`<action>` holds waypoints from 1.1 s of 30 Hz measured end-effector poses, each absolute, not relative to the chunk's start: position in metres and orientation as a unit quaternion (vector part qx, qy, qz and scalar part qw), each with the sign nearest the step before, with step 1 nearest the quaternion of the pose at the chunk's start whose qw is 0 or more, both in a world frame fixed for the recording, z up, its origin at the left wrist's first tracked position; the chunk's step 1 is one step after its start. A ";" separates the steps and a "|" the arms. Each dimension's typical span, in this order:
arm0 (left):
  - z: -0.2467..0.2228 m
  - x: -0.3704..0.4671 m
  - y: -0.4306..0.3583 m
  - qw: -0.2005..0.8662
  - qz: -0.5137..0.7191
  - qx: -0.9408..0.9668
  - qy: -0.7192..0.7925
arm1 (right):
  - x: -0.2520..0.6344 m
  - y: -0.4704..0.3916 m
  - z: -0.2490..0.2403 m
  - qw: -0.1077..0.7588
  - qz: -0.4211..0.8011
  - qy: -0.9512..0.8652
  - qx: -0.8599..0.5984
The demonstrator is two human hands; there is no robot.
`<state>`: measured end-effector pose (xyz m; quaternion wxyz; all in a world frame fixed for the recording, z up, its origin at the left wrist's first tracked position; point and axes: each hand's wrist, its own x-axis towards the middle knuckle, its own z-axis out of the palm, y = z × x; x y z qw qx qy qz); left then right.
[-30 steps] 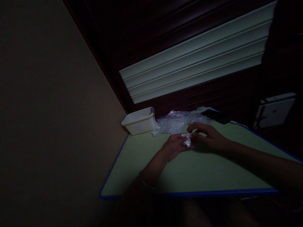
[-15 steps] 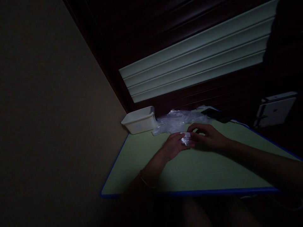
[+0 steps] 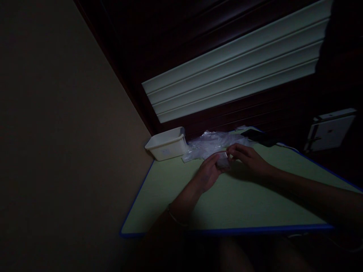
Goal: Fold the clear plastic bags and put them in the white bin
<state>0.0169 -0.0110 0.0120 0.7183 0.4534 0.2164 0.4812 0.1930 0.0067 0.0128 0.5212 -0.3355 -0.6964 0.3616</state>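
A small clear plastic bag (image 3: 223, 161) rests across the fingers of my left hand (image 3: 209, 173), with the thumb pressed on its left side. My right hand (image 3: 246, 158) is at the bag's upper right corner, thumb and forefinger pinched together there. Whether the pinch holds the bag's edge or something else is too dark to make out. Both hands are above the pale green table top (image 3: 227, 207). Just behind them lies a loose heap of clear plastic bags (image 3: 208, 144).
A white plastic bin (image 3: 167, 147) stands at the table's back left corner, against the wall. Dark flat objects (image 3: 261, 137) lie at the back right, near a white cable (image 3: 286, 146). A white box-like object (image 3: 330, 130) is beyond the table's right edge. A louvred panel (image 3: 235, 64) rises behind.
The small bag has tilted in my left hand, and its shine has dulled. My left fingers have drawn in beneath it. My right hand has shifted slightly up, its fingers more closed.
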 end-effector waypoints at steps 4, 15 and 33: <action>0.010 0.021 -0.012 0.681 0.509 0.479 0.220 | 0.193 0.011 0.012 0.522 0.359 -0.696 -0.338; 0.012 0.025 -0.016 0.682 0.523 0.469 0.203 | 0.186 0.001 0.018 0.535 0.329 -0.713 -0.311; 0.005 0.022 -0.013 0.648 0.494 0.520 0.256 | 0.192 0.011 0.015 0.547 0.322 -0.686 -0.356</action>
